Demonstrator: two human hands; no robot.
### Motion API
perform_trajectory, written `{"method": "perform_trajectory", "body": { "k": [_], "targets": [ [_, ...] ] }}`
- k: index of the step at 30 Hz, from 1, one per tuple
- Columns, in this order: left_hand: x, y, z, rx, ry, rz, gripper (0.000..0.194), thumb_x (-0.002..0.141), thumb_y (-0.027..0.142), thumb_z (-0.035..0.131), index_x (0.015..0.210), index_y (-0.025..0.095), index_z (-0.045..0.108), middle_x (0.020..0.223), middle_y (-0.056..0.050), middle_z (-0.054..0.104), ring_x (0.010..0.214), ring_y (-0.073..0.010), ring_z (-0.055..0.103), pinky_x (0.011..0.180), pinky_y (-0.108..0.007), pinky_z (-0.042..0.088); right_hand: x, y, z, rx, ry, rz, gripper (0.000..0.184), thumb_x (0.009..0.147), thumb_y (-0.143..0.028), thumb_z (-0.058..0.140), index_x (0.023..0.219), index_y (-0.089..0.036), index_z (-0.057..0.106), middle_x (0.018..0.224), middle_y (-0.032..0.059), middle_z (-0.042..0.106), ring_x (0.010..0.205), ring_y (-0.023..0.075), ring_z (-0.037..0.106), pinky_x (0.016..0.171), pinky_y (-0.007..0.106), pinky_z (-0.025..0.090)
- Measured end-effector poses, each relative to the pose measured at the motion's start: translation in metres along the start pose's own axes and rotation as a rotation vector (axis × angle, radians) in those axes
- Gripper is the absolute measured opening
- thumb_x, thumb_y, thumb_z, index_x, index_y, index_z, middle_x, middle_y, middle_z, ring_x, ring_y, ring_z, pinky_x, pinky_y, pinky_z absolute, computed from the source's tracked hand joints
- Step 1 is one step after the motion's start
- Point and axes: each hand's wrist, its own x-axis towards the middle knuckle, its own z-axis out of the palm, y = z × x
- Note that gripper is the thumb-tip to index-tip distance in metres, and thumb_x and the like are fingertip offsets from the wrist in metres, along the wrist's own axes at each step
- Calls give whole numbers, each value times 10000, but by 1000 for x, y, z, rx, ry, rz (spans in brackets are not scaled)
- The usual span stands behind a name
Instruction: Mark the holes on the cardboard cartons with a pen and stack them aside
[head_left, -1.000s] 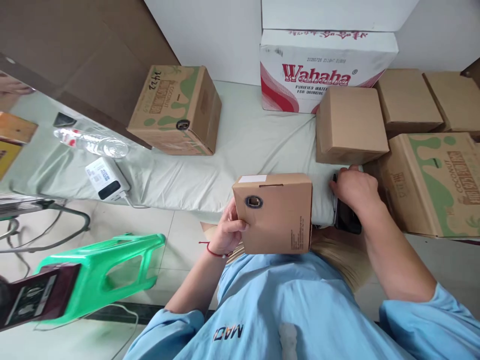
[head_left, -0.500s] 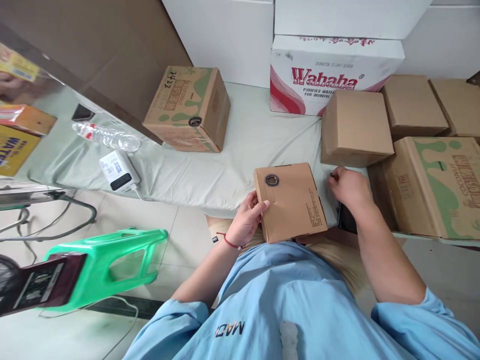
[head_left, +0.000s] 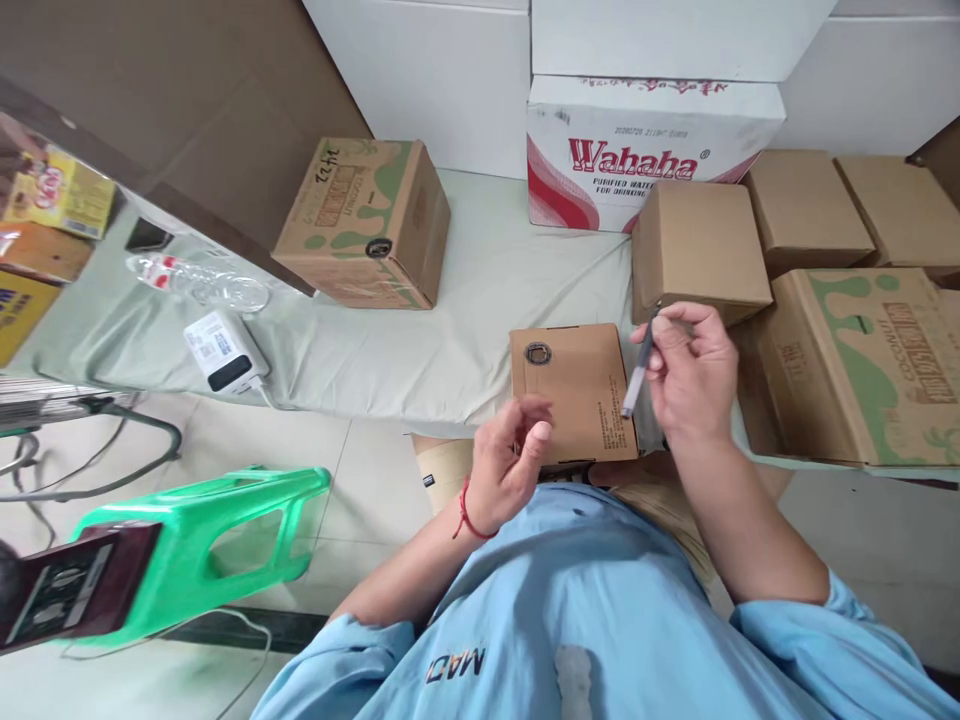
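right hand pinches slim grey tool; left hand, grip apart, overlaps brown box at near edge of desk; contact unclear.

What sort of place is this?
Probably a small storage or work corner indoors, exact type unclear: several cartons on a cloth-covered table, with a plastic stool on the tiled floor.
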Motion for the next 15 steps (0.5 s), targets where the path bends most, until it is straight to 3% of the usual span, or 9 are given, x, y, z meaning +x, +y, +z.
{"method": "perform_trajectory", "body": {
  "k": [3,6,8,11,13,15],
  "targets": [
    [1,16,8,-217,-232,-241,617,1097,764,447,1229,201,662,913,-59,746,566,-118,518,565,-291,425,-26,4,20,-93,-41,-57,331,963,-563,807,1021,-294,622,860,-20,774,571,115,576,564,254,520],
    [9,18,15,-268,-310,-387,599,1020,818,568,1027,219,591,706,11,651,537,-112,470,546,-266,376,-43,9,24,-208,-145,-81,274,1055,-566,688,1105,-301,638,988,14,823,609,134,645,623,298,584],
    [13,16,17,-228,-287,-389,561,1019,789,601,944,235,543,628,50,568,536,-109,431,549,-258,347,-47,13,19,-329,-258,-131,265,1121,-525,569,1273,-324,650,1066,33,833,669,158,702,695,339,623],
    [15,16,14,-124,-272,-330,505,1069,720,564,927,235,545,627,53,549,546,-115,429,567,-270,353,-41,20,11,-579,-446,-343,349,1141,-436,501,1425,-335,676,1097,76,823,879,232,760,903,435,629],
    [12,16,11,-50,-279,-260,458,1110,652,530,927,234,563,651,43,558,564,-126,451,585,-285,372,-34,21,11,-711,-512,-480,326,1117,-441,541,1306,-296,763,1070,112,806,964,278,731,958,478,590],
    [8,15,10,52,-228,-121,420,1152,566,471,909,237,568,711,12,596,621,-147,516,630,-307,418,-24,19,17,-736,-485,-507,336,1099,-515,581,1088,-262,803,966,113,772,915,275,685,912,461,564]
  ]
}}
